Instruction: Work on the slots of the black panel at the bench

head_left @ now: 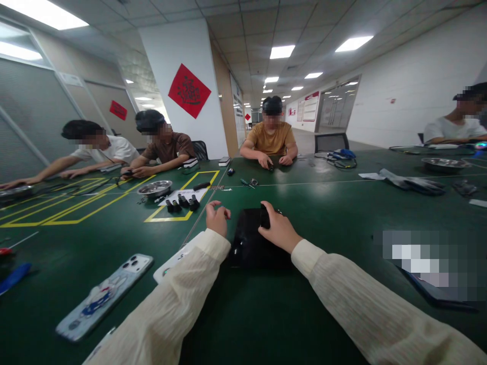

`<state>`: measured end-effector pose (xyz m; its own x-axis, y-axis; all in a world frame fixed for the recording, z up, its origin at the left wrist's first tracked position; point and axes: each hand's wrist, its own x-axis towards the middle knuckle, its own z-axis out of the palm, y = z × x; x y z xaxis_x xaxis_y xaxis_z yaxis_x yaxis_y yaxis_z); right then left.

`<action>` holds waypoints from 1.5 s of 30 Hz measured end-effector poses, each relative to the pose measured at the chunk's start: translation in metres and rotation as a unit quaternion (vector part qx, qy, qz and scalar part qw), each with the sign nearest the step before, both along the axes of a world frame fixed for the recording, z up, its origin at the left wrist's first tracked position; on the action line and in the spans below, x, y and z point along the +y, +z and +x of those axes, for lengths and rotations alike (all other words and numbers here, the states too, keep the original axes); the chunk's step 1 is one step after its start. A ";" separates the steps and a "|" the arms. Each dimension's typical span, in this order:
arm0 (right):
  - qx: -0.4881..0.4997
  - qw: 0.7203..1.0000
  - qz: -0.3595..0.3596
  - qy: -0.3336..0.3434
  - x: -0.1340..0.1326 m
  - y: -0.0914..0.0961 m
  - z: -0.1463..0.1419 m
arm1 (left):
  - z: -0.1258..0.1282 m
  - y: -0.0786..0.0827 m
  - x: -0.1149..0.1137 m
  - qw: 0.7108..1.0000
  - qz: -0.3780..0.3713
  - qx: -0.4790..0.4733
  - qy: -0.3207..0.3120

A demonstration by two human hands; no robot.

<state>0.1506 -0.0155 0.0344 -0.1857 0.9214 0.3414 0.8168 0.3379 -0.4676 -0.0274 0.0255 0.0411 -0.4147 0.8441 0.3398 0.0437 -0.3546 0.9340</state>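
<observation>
Beneath the left hand (218,218) and right hand (280,230) spread one green table (335,213), with four people (272,139) seated beyond: two leftward, one ahead, one far right. One glossy black panel (247,238) lay under the right hand, which hid part of it. Three metal bowls (157,194) stood past the hands, two leftward, one rightward. Left of the left sleeve (207,258) lay one rabbit-print phone (106,296). Several overlapping black cylinders (193,204) stood just beyond the left hand, leftward. That hand was empty, fingers loosely curled; the right was clamped on one small black block (265,217) over the panel.
</observation>
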 end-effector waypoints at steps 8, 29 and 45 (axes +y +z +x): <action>0.131 0.983 0.014 0.125 0.031 -0.021 0.005 | 0.018 -0.020 -0.020 0.991 0.037 0.099 -0.080; 0.172 0.975 0.028 0.137 0.040 -0.017 0.024 | 0.024 -0.037 -0.028 0.971 -0.002 0.220 -0.093; 0.132 0.985 0.047 0.102 0.039 -0.028 0.023 | 0.022 -0.060 -0.006 0.984 -0.005 0.180 0.010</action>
<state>0.1733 0.0231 0.0066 -0.2571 0.8362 0.4845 0.5816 0.5342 -0.6134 -0.0056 0.0193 -0.0185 -0.2859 0.8410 0.4593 0.3785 -0.3413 0.8604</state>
